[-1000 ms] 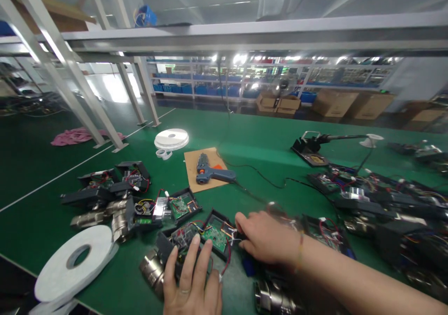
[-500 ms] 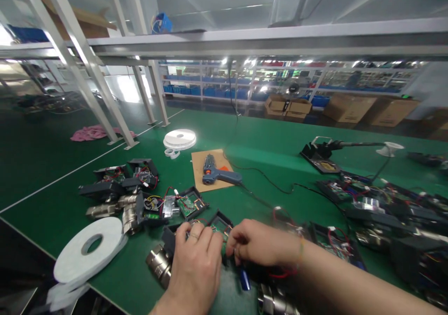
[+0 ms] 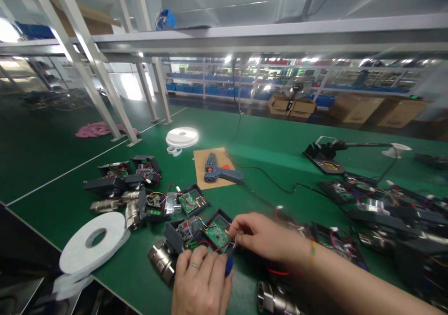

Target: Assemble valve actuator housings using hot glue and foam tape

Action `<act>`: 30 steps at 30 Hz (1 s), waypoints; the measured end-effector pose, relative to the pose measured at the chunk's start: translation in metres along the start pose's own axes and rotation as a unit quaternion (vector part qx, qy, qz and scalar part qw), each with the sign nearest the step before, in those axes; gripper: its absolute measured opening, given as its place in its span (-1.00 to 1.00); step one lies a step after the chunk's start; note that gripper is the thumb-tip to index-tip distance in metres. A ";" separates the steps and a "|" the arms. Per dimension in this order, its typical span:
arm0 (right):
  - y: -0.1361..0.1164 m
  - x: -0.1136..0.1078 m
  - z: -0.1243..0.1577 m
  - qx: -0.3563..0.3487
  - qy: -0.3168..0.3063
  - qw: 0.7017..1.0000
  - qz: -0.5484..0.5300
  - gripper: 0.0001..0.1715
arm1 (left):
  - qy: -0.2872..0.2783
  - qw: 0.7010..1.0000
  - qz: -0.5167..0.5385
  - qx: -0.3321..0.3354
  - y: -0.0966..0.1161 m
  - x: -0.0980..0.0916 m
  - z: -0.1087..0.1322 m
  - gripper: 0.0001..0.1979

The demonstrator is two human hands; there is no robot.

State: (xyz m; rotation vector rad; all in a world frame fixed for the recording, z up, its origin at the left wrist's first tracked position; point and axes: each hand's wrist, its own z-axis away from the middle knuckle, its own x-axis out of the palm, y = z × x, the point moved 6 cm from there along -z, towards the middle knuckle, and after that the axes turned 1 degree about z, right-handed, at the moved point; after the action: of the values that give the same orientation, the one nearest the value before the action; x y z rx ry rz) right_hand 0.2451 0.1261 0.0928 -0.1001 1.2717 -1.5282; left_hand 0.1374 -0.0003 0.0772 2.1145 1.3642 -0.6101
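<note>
My left hand (image 3: 203,282) is closed at the front, its fingers curled over a blue cylinder (image 3: 229,265) whose end shows beside them. My right hand (image 3: 254,233) pinches at the right edge of an open dark housing; what its fingertips hold is too small to tell. In that housing lies a green circuit board (image 3: 217,233). Wires join it to a second dark housing part (image 3: 175,238), which has a metal valve fitting (image 3: 163,260) on its left. Another metal fitting (image 3: 276,301) lies at the front edge of the view.
Open wired units (image 3: 191,202) stand behind and left, more (image 3: 338,245) at right. A white tape roll (image 3: 91,242) lies front left. Farther back are a glue gun (image 3: 220,174) on cardboard, white rolls (image 3: 182,136) and a soldering iron stand (image 3: 324,158). Metal posts (image 3: 94,63) rise at left.
My left hand has moved down off the housing, uncovering the board and wires, and now closes over the blue cylinder, which has shifted left. My right hand stays by the housing's edge.
</note>
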 end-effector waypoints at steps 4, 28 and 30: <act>-0.009 -0.019 0.016 -0.072 0.052 0.991 0.098 -0.75 | 0.007 1.000 0.011 0.002 0.001 -0.002 0.004 -0.84; 0.001 0.029 0.025 -0.266 0.137 0.930 0.215 -0.71 | 0.046 0.969 -0.199 -0.136 -0.132 -0.089 -0.004 -0.74; 0.020 0.026 0.022 -0.256 0.155 0.936 0.187 -0.69 | 0.013 0.942 -0.272 -0.194 -0.175 -0.100 0.008 -0.62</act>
State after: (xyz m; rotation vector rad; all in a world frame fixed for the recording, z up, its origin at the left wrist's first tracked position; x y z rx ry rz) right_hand 0.2612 0.0958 0.0737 0.0515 1.8054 -0.8814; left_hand -0.0627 -0.0141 0.0994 1.4371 1.9234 -0.4661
